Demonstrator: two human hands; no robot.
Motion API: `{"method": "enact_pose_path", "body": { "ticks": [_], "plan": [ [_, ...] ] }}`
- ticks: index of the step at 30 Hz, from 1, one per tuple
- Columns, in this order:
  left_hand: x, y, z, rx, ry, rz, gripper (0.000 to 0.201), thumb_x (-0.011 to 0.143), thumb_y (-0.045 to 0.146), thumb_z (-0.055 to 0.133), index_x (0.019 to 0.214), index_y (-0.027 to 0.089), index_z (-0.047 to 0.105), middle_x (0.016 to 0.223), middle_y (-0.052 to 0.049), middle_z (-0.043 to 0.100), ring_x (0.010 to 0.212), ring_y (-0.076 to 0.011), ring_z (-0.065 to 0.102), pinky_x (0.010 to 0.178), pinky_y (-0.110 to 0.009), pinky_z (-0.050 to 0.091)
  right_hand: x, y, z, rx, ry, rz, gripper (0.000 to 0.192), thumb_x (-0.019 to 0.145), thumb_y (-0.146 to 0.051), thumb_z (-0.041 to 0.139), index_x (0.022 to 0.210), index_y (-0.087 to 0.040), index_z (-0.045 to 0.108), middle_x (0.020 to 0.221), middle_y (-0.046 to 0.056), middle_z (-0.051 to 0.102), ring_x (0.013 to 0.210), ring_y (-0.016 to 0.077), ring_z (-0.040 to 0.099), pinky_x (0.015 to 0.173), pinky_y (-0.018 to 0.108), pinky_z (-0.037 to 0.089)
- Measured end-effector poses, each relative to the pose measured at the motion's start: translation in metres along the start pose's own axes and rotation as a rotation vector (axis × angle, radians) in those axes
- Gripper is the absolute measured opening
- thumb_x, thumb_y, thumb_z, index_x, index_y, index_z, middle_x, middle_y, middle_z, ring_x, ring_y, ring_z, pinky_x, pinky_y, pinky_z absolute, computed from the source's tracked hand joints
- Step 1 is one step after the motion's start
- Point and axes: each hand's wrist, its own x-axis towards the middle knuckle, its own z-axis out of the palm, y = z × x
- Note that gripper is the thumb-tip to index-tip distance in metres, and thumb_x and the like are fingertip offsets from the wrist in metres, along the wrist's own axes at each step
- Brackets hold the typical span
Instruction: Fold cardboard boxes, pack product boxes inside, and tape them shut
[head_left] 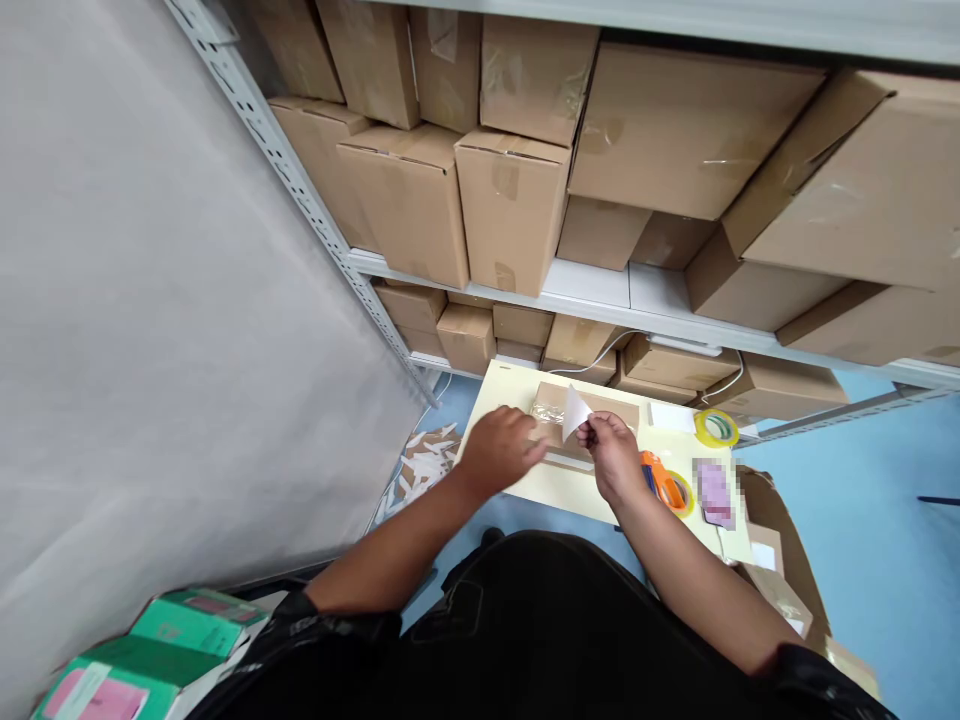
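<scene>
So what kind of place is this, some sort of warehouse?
Probably a stockroom or packing area: metal shelves stacked with cardboard boxes, and a small table with a parcel, tape roll and tape dispenser.

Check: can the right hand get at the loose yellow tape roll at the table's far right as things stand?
Probably yes. The tape roll lies bare on the table, just beyond the right hand, with nothing between them. But its fingers hold a white paper slip, so they aren't free.

A stockroom or packing area: metal shelving stacked with sealed cardboard boxes, and a small tabletop carrying tape rolls and a tape dispenser.
</scene>
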Motion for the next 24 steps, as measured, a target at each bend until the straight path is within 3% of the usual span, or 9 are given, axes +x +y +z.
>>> {"method": "enact_pose_path", "body": {
  "ticks": [2, 5, 10, 14, 21, 24],
  "plan": [
    [0.012, 0.037, 0.005, 0.066, 0.009, 0.089, 0.028, 0.099, 0.043, 0.064, 0.086, 0.019, 0.07, 0.083, -0.009, 0.07, 0.085, -0.026, 0.065, 0.078, -0.039, 0.049, 0.001, 0.002, -0.001, 0.027, 0.0, 0.005, 0.026, 0.07, -0.04, 0.081, 0.078, -0.022, 0.065, 0.068, -0.002, 0.066, 0.064, 0.015, 0.061, 0.064, 0.029, 0.05],
    [0.027, 0.059, 0.014, 0.12, -0.004, 0.146, 0.03, 0.102, 0.04, 0.059, 0.083, 0.018, 0.068, 0.078, -0.009, 0.067, 0.081, -0.0257, 0.064, 0.075, -0.039, 0.047, 0.003, 0.003, -0.005, 0.05, -0.007, 0.022, 0.025, 0.07, -0.04, 0.08, 0.078, -0.022, 0.064, 0.069, -0.002, 0.066, 0.063, 0.0153, 0.061, 0.061, 0.029, 0.05],
    [0.037, 0.062, 0.029, 0.126, -0.083, 0.2, 0.024, 0.102, 0.027, 0.056, 0.083, 0.017, 0.067, 0.079, -0.008, 0.067, 0.081, -0.0244, 0.064, 0.075, -0.039, 0.048, 0.002, -0.001, -0.014, 0.058, 0.003, 0.026, 0.026, 0.07, -0.041, 0.079, 0.078, -0.023, 0.063, 0.067, -0.002, 0.065, 0.061, 0.0154, 0.06, 0.06, 0.03, 0.049],
    [0.039, 0.061, 0.037, 0.113, -0.097, 0.167, 0.021, 0.1, 0.02, 0.056, 0.081, 0.019, 0.065, 0.079, -0.007, 0.067, 0.082, -0.023, 0.065, 0.075, -0.037, 0.048, 0.0, -0.003, -0.023, 0.08, 0.002, 0.029, 0.024, 0.072, -0.039, 0.08, 0.077, -0.023, 0.064, 0.066, -0.002, 0.065, 0.062, 0.0153, 0.06, 0.064, 0.031, 0.05],
    [0.041, 0.065, 0.051, 0.073, -0.113, 0.138, 0.028, 0.102, 0.041, 0.062, 0.085, 0.019, 0.067, 0.082, -0.009, 0.069, 0.085, -0.0249, 0.066, 0.077, -0.039, 0.051, 0.005, 0.0, -0.033, 0.094, 0.014, 0.043, 0.024, 0.071, -0.04, 0.081, 0.078, -0.023, 0.065, 0.07, -0.002, 0.067, 0.063, 0.0157, 0.061, 0.065, 0.032, 0.05],
    [0.042, 0.067, 0.057, 0.077, -0.135, 0.163, 0.022, 0.102, 0.029, 0.06, 0.084, 0.019, 0.067, 0.082, -0.008, 0.069, 0.084, -0.0238, 0.066, 0.078, -0.038, 0.051, 0.006, 0.0, -0.033, 0.095, 0.015, 0.042, 0.025, 0.07, -0.041, 0.082, 0.077, -0.023, 0.065, 0.07, -0.002, 0.067, 0.063, 0.0158, 0.06, 0.065, 0.032, 0.051]
  ]
}}
